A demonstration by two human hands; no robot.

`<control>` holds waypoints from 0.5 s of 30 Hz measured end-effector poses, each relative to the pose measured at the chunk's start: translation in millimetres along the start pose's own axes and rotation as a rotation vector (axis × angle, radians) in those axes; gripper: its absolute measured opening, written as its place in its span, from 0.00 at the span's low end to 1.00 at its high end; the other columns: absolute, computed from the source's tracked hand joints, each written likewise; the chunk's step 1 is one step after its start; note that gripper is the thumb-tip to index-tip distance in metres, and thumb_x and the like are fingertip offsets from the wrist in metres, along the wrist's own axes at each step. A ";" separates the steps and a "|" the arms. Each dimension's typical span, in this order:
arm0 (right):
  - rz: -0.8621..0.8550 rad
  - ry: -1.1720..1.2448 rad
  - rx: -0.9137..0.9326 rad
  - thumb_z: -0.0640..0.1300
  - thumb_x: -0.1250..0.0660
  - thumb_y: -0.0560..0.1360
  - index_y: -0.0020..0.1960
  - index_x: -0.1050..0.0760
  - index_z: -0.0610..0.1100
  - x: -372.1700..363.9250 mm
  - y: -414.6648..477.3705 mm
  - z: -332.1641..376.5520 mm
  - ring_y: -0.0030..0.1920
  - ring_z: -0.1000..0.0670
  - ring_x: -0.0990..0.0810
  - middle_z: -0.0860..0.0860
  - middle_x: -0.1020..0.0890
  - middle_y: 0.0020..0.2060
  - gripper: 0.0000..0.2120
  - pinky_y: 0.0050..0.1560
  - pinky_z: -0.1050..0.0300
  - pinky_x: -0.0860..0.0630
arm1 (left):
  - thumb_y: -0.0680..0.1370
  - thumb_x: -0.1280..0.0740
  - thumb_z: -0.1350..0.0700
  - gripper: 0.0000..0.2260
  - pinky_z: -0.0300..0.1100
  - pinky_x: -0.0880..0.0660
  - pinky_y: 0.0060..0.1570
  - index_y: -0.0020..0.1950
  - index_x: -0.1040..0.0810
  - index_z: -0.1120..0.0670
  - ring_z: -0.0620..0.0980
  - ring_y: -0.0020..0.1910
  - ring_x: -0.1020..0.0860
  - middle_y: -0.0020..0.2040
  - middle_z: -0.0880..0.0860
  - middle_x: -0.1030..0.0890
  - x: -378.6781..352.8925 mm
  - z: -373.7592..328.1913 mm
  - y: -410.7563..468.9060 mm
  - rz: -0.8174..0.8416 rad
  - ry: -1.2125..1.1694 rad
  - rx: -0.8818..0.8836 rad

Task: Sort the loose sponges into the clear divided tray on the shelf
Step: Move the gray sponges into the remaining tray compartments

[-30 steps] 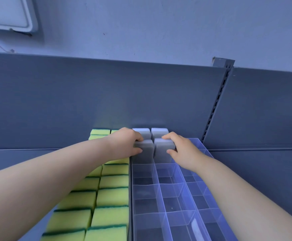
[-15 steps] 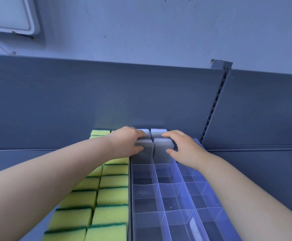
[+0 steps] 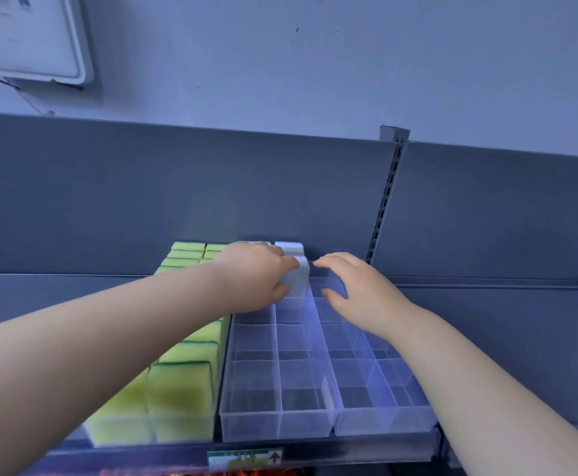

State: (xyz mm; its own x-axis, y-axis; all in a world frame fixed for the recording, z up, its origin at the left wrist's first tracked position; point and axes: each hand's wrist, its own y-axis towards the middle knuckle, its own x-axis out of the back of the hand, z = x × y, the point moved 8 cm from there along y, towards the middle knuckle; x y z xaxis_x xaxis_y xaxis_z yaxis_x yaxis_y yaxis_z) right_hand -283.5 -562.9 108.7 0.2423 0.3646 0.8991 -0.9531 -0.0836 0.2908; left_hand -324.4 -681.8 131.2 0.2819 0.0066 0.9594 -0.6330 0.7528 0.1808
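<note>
A clear divided tray (image 3: 280, 424) sits on the shelf, most of its compartments bare. At its far end stand white-grey sponges; one (image 3: 289, 248) is against the back panel. My left hand (image 3: 256, 280) grips a second white-grey sponge (image 3: 298, 280) standing in a far compartment. My right hand (image 3: 353, 286) hovers just right of that sponge, fingers loosely curved and holding nothing, over the right-hand compartments.
Two rows of yellow-and-green sponges (image 3: 177, 396) fill the shelf left of the tray. A grey back panel (image 3: 177, 194) and a slotted upright (image 3: 385, 201) close off the rear. A price label (image 3: 246, 458) marks the shelf's front edge.
My right hand has let go of its sponge and drawn back to the right. My left hand still grips its sponge. The camera has tilted down, showing the tray's front.
</note>
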 end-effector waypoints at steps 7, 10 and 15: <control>-0.108 0.026 -0.105 0.46 0.40 0.77 0.68 0.35 0.53 64.5 -147.7 -45.7 0.66 0.58 0.36 0.61 0.35 0.67 0.19 0.59 0.65 0.38 | 0.80 0.47 0.43 0.20 0.44 0.31 0.58 0.72 0.38 0.45 0.50 0.65 0.31 0.67 0.47 0.29 38.2 -148.2 -24.5 -0.073 -0.048 -0.109; -0.131 0.017 -0.220 0.47 0.40 0.78 0.68 0.35 0.54 83.4 -237.4 -80.8 0.67 0.59 0.36 0.61 0.35 0.67 0.19 0.61 0.65 0.38 | 0.81 0.47 0.43 0.21 0.45 0.32 0.60 0.73 0.39 0.46 0.50 0.66 0.32 0.67 0.48 0.29 35.9 -241.0 -36.5 -0.073 -0.141 -0.205; -0.126 -0.006 -0.475 0.48 0.39 0.77 0.67 0.33 0.52 92.1 -378.3 -142.4 0.66 0.55 0.33 0.58 0.33 0.67 0.19 0.63 0.59 0.34 | 0.80 0.45 0.43 0.20 0.45 0.34 0.61 0.70 0.34 0.48 0.53 0.65 0.30 0.66 0.49 0.27 15.0 -378.3 -51.0 -0.063 -0.226 -0.370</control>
State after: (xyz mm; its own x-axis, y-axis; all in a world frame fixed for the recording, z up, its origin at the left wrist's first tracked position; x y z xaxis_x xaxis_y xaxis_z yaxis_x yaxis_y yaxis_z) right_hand 73.6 -365.6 35.0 0.3604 0.3397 0.8687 -0.8935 0.3933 0.2169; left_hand -15.1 -471.1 54.4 0.1209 -0.1599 0.9797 -0.3069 0.9326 0.1901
